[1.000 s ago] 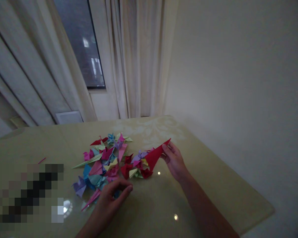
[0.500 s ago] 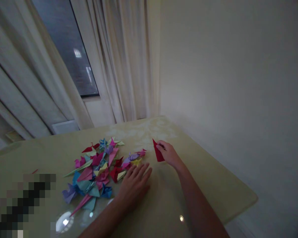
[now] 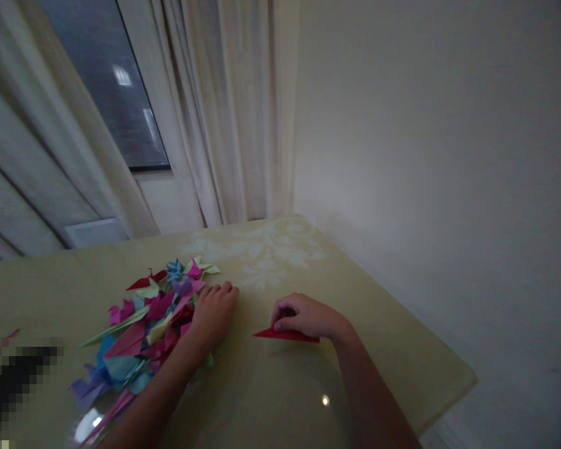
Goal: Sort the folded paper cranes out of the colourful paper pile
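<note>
Toward the left edge of the table (image 3: 271,399), a heap of folded paper figures (image 3: 135,330) in pink, blue, purple, green and red spreads from the near edge back toward the far edge. The left hand (image 3: 214,312) lies palm down on the heap's right margin, fingers loosely spread and grasping nothing, so that the heap is fenced off from the bare working area. Just right of it, apart from the heap and well short of the right edge, a folded red paper (image 3: 285,335) lies flat as a long, narrow triangle. The right hand (image 3: 308,317) is curled almost closed over its right end, fingertips bearing down and pinning it to the surface; whether the thumb is tucked beneath cannot be told. Judged from this pose, a clean result calls for pressure kept directly on the fold line, the sheet held square to the tabletop, and loose figures kept away from the crease. Surface: glossy pale yellow with a faint floral pattern near the far right corner and a light reflection (image 3: 325,400) near the near edge; a pixelated patch (image 3: 14,380) masks the near left corner. Room: a dark window (image 3: 107,93) at left, cream curtains (image 3: 224,125) at centre, a plain wall (image 3: 425,156) at right; lighting is dim.
</note>
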Demonstrator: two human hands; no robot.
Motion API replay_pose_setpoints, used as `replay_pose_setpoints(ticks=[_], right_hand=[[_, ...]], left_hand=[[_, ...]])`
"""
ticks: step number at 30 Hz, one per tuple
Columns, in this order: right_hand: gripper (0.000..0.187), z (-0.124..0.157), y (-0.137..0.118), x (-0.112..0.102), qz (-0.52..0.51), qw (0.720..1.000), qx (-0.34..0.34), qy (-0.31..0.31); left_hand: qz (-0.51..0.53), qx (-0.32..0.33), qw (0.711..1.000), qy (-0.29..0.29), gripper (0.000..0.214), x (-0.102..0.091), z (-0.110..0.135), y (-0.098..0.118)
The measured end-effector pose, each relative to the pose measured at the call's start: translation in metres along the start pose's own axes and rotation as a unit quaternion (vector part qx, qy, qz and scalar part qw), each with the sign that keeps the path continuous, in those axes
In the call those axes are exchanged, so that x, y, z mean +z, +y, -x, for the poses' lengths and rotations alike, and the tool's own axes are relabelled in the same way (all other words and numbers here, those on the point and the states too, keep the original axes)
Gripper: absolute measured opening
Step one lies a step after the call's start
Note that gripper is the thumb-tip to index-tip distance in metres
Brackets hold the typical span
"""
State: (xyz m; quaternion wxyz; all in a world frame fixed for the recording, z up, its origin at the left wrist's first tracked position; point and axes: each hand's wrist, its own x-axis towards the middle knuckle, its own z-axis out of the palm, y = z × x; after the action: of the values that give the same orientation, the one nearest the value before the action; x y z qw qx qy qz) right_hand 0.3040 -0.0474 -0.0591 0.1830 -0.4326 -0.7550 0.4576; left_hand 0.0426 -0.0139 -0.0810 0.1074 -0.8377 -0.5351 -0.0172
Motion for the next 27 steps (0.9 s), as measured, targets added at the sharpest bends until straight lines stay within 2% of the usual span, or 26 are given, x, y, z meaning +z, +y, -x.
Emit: replay_pose_setpoints(ticks=[2, 4, 7, 10, 13, 14, 16, 19, 23, 25, 27], right_hand=[[0.006, 0.0, -0.006, 0.007, 0.016, 0.999, 0.024, -0.027], [0.008, -0.002, -0.006, 0.014, 0.072, 0.994, 0.075, -0.023], [0.016, -0.005, 0.001, 0.021, 0.135, 0.985, 0.11, 0.01], [0.015, -0.01, 0.0, 0.02, 0.062, 0.993, 0.034, 0.099], [0.04, -0.021, -0.022, 0.016, -0.054, 0.966, -0.052, 0.246], [0.05, -0.027, -0.032, 0.015, -0.08, 0.957, -0.079, 0.268], [0.057, -0.04, -0.055, 0.012, -0.1, 0.952, -0.137, 0.256], [0.038, -0.059, -0.078, 0.008, -0.071, 0.953, -0.208, 0.208], [0.027, -0.078, -0.079, -0.001, -0.057, 0.956, -0.215, 0.191], [0.028, -0.085, -0.069, -0.008, -0.07, 0.962, -0.199, 0.173], [0.027, -0.092, -0.055, -0.018, -0.075, 0.962, -0.182, 0.189]], left_hand=[[0.052, -0.009, 0.999, -0.01, 0.029, -0.008, -0.003, -0.012], [0.135, -0.017, 0.991, 0.0, 0.026, -0.015, -0.007, -0.022], [0.271, -0.028, 0.96, 0.06, 0.02, -0.023, -0.012, -0.034], [0.413, -0.033, 0.902, 0.117, 0.015, -0.035, -0.012, -0.038], [0.576, -0.015, 0.81, 0.106, 0.019, -0.052, -0.008, -0.035], [0.615, -0.008, 0.783, 0.093, 0.024, -0.058, -0.006, -0.032], [0.658, 0.007, 0.749, 0.08, 0.029, -0.066, -0.002, -0.028], [0.671, 0.02, 0.735, 0.1, 0.03, -0.071, 0.0, -0.024], [0.68, -0.006, 0.725, 0.109, 0.032, -0.064, -0.002, -0.028], [0.66, -0.028, 0.743, 0.106, 0.034, -0.057, -0.003, -0.033], [0.584, -0.053, 0.803, 0.106, 0.031, -0.048, -0.003, -0.039]])
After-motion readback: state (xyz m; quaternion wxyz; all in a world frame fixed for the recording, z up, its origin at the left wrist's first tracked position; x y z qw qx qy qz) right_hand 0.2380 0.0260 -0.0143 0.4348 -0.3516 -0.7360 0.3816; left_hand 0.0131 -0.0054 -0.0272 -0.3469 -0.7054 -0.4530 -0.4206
